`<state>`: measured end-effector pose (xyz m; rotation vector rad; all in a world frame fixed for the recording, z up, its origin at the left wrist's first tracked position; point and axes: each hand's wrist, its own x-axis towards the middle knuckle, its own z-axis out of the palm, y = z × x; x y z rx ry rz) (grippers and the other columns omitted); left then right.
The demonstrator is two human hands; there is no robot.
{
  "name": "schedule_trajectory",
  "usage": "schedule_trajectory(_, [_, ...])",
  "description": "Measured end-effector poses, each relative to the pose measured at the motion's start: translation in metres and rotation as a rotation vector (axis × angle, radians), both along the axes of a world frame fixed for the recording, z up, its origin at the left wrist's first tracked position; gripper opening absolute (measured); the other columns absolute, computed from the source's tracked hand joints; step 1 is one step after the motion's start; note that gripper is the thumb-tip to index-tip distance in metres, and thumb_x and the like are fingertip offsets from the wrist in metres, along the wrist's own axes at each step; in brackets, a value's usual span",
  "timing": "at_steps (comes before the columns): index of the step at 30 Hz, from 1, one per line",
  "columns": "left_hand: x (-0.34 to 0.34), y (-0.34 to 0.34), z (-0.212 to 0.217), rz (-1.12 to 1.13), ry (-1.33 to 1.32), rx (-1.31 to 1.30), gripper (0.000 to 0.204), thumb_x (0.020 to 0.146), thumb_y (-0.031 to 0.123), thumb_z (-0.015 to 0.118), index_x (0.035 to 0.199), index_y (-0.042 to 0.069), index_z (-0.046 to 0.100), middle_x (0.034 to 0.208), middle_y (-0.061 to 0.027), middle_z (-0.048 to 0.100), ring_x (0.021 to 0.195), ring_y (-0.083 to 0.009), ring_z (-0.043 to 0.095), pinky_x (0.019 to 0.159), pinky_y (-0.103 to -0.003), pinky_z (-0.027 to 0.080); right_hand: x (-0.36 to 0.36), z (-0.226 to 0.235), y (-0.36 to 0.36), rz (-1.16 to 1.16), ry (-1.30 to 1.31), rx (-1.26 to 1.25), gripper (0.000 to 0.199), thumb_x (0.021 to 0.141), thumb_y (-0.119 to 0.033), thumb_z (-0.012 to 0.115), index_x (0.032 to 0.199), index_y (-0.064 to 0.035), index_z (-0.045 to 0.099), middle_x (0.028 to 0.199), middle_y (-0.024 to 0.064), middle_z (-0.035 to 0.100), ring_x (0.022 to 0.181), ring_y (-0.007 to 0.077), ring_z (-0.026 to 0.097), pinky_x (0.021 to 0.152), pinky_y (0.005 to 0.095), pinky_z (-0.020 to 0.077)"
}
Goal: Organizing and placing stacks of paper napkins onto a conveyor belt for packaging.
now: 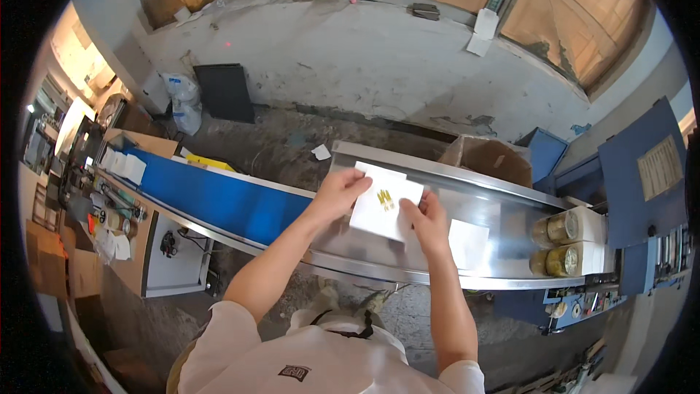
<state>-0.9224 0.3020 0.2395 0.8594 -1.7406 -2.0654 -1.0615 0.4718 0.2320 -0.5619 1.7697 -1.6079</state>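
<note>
Between my two hands is a white card (375, 217) with a gold mark on it, held above the metal tray table. My left hand (339, 193) grips its upper left edge, thumb on top. At the right edge, my right hand (429, 220) pinches it with the thumb over the face. A strip of white behind its top edge hints at a second layer; I cannot tell whether it is folded. Another white sheet (467, 244) lies on the metal surface (510, 220), just right of my right hand.
A blue conveyor belt (211, 193) runs off to the left, with white boxes (125, 165) at its far end. Jars (563, 227) and white cartons (589, 225) stand at the table's right end. Behind the table sits an open cardboard box (490, 160); a blue cabinet (642, 175) is at far right.
</note>
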Motion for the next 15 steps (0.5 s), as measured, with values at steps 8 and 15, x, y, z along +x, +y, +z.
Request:
schedule_trajectory(8, [0.001,-0.045,-0.037,0.026,-0.092,-0.211,0.03,0.091,0.016,0.066,0.111,-0.006,0.062,0.092,-0.0144,0.071,0.077,-0.0154,0.067,0.063,-0.03,0.054,0.003,-0.017,-0.041,-0.083,0.455,0.225,0.052,0.083,-0.014,0.073,0.126,0.0063,0.052,0.073,0.0118,0.067,0.066,0.0167,0.063,0.062,0.0317,0.0489])
schedule_trajectory(15, [0.005,-0.058,-0.034,-0.001,-0.114,-0.213,0.035,0.087,0.016,0.069,0.115,-0.003,0.06,0.095,-0.0149,0.071,0.08,-0.0174,0.068,0.068,-0.031,0.054,0.014,-0.006,-0.052,-0.139,0.564,0.291,0.053,0.082,-0.018,0.075,0.126,0.0029,0.055,0.076,0.0138,0.068,0.068,0.0214,0.065,0.065,0.034,0.0514])
